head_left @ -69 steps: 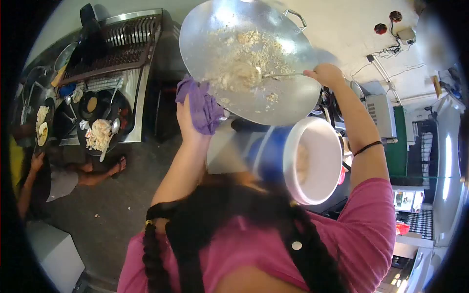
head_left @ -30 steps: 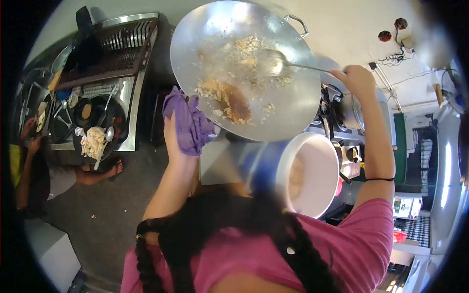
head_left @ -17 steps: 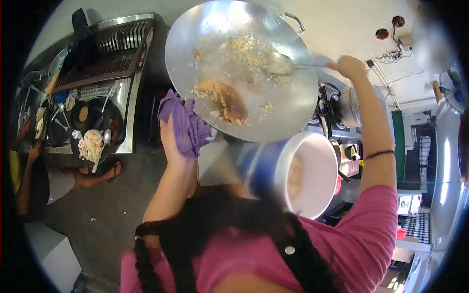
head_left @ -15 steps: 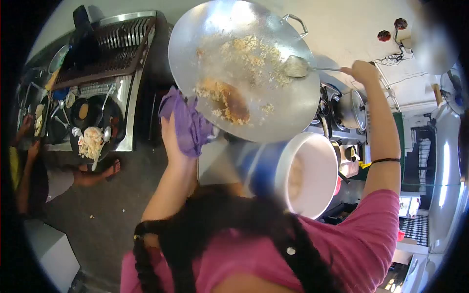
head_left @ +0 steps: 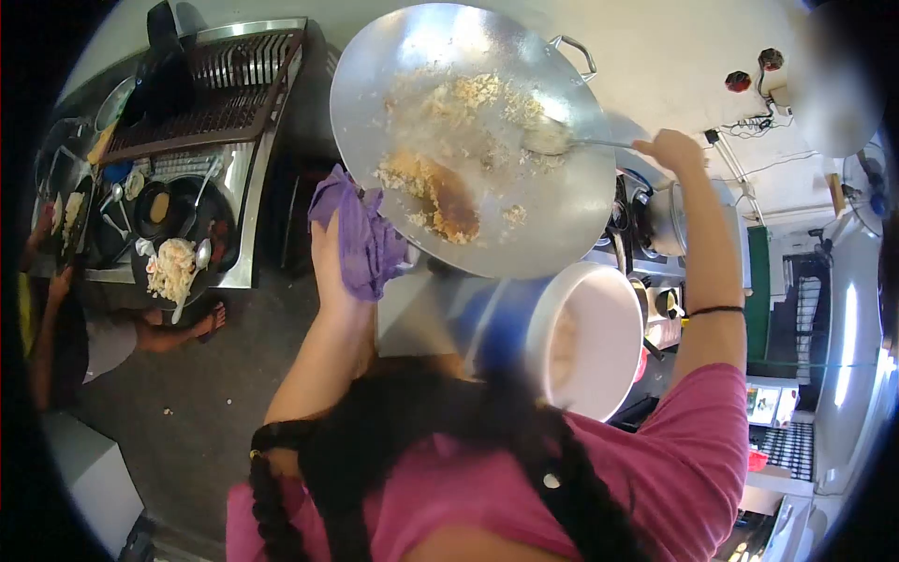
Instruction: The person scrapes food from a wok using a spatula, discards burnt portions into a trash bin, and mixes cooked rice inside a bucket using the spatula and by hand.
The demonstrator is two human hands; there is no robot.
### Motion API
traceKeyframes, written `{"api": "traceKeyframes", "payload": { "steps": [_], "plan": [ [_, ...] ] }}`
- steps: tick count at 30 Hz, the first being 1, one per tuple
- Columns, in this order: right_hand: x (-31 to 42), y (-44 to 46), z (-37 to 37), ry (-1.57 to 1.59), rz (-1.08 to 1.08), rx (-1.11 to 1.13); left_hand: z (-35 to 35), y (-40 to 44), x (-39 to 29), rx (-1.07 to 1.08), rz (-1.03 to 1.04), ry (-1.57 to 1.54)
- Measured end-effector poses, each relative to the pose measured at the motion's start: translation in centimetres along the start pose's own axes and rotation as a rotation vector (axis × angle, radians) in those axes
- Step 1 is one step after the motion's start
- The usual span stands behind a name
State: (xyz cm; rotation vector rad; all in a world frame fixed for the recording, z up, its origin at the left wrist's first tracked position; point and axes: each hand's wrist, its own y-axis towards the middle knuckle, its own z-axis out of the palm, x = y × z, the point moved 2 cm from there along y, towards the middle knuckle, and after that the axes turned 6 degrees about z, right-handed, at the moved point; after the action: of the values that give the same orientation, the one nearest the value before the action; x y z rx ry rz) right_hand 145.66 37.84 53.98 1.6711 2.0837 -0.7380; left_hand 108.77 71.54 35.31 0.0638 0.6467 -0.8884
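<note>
A large metal wok is tilted, its far side raised. Fried rice is scattered over its inside, and a browned crust clings near the lower edge. My left hand is closed on a purple cloth at the wok's near-left rim; the cloth hides what lies under the fingers. With fingers wrapped round its handle, my right hand holds a metal spatula whose blade is among the rice. Below the wok's near edge, a white and blue bucket stands with its mouth toward me.
On the left, a steel sink holds pans, spoons and food scraps beneath a brown dish rack. Another person's hands are at the sink's far left. To the right are a stove and a pot.
My right hand and the spatula have moved left and slightly down, bringing the blade further into the rice. The view has shifted slightly; my left hand keeps its grip on the cloth.
</note>
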Motion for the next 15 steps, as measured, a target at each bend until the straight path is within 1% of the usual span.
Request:
{"api": "traceKeyframes", "payload": {
  "steps": [1, 3, 4, 5, 6, 8, 9, 10, 11, 12, 14, 15],
  "plan": [
    [1.6, -0.3, 0.7, 0.095, -0.091, -0.142, 0.3, 0.0, 0.0, -0.013, 0.005, 0.025],
    [7.6, 2.2, 3.5, 0.183, -0.097, -0.277, -0.2, -0.2, 0.1, 0.032, -0.027, -0.008],
    [9.6, 1.5, 3.0, 0.204, -0.067, -0.224, -0.2, -0.1, 0.1, 0.077, -0.041, -0.045],
    [10.5, 0.9, 2.0, 0.229, -0.042, -0.173, -0.4, 0.1, 0.2, 0.118, 0.001, -0.028],
    [10.1, -0.2, 1.1, 0.234, -0.044, -0.167, -0.5, 0.0, 0.6, 0.115, -0.002, -0.02],
    [8.6, -2.2, -1.0, 0.132, -0.015, -0.174, -0.7, 0.3, 1.0, -0.09, 0.049, -0.001],
    [6.4, -1.4, -0.4, 0.129, -0.021, -0.177, -1.1, 0.2, 0.7, -0.095, 0.053, -0.003],
    [2.9, 0.1, 1.1, 0.063, -0.004, -0.121, -1.3, -0.1, 0.4, -0.018, -0.012, -0.067],
    [1.3, 1.5, 1.5, -0.005, 0.011, -0.077, -1.1, 0.0, 0.2, 0.06, -0.067, -0.136],
    [1.8, 2.2, 1.0, -0.007, 0.004, -0.098, -1.0, 0.6, 0.1, 0.062, -0.046, -0.146],
    [2.9, 2.3, 2.3, 0.076, -0.078, -0.169, -1.5, 1.1, 0.9, -0.039, -0.038, 0.018],
    [5.0, 4.7, 3.6, 0.156, -0.089, -0.144, -0.9, 0.1, 0.2, 0.054, -0.067, 0.017]
  ]
}}
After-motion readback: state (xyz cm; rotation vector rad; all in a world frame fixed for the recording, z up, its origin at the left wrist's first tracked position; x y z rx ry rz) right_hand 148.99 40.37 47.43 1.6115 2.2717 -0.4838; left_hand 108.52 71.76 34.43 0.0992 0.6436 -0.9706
